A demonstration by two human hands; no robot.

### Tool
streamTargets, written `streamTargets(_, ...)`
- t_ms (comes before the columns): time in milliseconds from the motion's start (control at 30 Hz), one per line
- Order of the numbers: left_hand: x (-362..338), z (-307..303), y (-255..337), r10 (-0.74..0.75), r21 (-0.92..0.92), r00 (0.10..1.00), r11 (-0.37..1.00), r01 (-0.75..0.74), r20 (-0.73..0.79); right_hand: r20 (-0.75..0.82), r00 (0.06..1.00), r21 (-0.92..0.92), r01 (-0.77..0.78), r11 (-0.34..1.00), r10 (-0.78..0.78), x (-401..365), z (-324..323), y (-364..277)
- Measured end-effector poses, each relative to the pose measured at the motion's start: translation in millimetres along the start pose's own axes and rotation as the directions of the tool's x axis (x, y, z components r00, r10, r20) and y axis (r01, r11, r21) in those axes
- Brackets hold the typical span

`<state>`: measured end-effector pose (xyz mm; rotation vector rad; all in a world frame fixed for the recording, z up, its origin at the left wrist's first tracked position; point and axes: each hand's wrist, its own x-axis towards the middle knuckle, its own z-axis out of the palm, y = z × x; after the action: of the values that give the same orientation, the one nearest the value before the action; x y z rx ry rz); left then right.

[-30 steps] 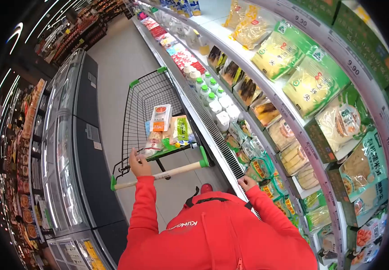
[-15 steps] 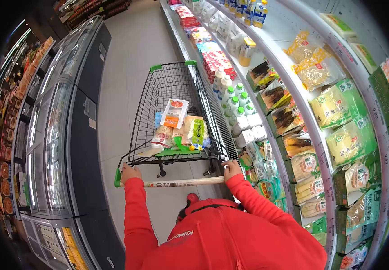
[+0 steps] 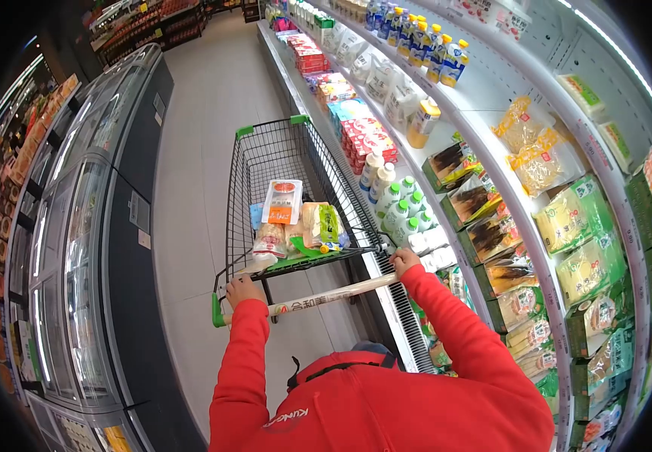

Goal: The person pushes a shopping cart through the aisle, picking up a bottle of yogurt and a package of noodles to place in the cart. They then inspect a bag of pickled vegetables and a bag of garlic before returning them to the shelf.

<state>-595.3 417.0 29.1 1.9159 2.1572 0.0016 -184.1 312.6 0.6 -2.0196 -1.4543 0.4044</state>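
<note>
Tall chilled shelving along the right, stocked on several levels. Along the left, a run of dark-sided freezer cabinets. Between, grey-tiled floor stretching ahead. On it, directly in front of the wearer, a black wire cart, close to the grilled ledge at the shelving's foot; contact there unclear. Step in hand, as judged: steering the cart by its pale bar handle. To roll on, likely calling for even pressure at both ends and some care to keep the cart off the ledge, the main thing in the way on that side. Left hand wrapped over the handle's left end; right hand curled around the right end, beside the shelf goods. Nearby there, red cartons and green-capped bottles. In the cart, toward the handle: white-and-orange pack lying above a red-and-white bag, with a green-labelled pack alongside.
</note>
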Motion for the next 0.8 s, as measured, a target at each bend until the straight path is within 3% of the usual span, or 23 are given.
streamTargets(133, 25, -6, 13, 0.183, 0.187, 0.957, 0.972, -0.142, -0.224, 0.107, 0.992, -0.072, -0.058, 0.996, 0.066, 41, 2, -14)
streamTargets(233, 86, 11, 10, 0.431, 0.053, 0.896, 0.902, -0.428, -0.104, 0.115, 0.991, -0.081, -0.056, 0.995, 0.065, 67, 4, -27)
streamTargets(333, 126, 7, 15, 0.387, -0.083, 0.919, 0.921, -0.381, 0.076, 0.114, 0.993, -0.079, -0.025, 0.997, 0.034, 90, 13, -38)
streamTargets(367, 139, 9, 15, 0.438, -0.053, 0.899, 0.898, -0.438, -0.005, 0.125, 0.991, -0.078, -0.03, 0.997, 0.039, 98, 12, -46)
streamTargets(467, 181, 14, 13, 0.465, 0.027, 0.884, 0.885, -0.464, -0.045, 0.121, 0.993, -0.047, -0.005, 0.999, 0.011, 120, 24, -60)
streamTargets(567, 218, -8, 25, 0.382, 0.079, 0.92, 0.918, -0.389, 0.091, 0.156, 0.988, -0.055, -0.007, 0.998, 0.015, 149, 39, -69)
streamTargets(667, 262, -3, 19, 0.447, 0.052, 0.894, 0.894, -0.446, -0.021, 0.122, 0.99, -0.02, 0.068, 0.998, -0.065, 185, 55, -78)
streamTargets(733, 291, -6, 22, 0.451, 0.042, 0.892, 0.892, -0.45, -0.022, 0.179, 0.984, -0.054, -0.01, 0.998, 0.02, 213, 55, -99)
streamTargets(800, 322, -13, 25, 0.457, 0.065, 0.89, 0.888, -0.455, -0.015, 0.161, 0.987, -0.038, 0.029, 0.999, -0.022, 242, 68, -101)
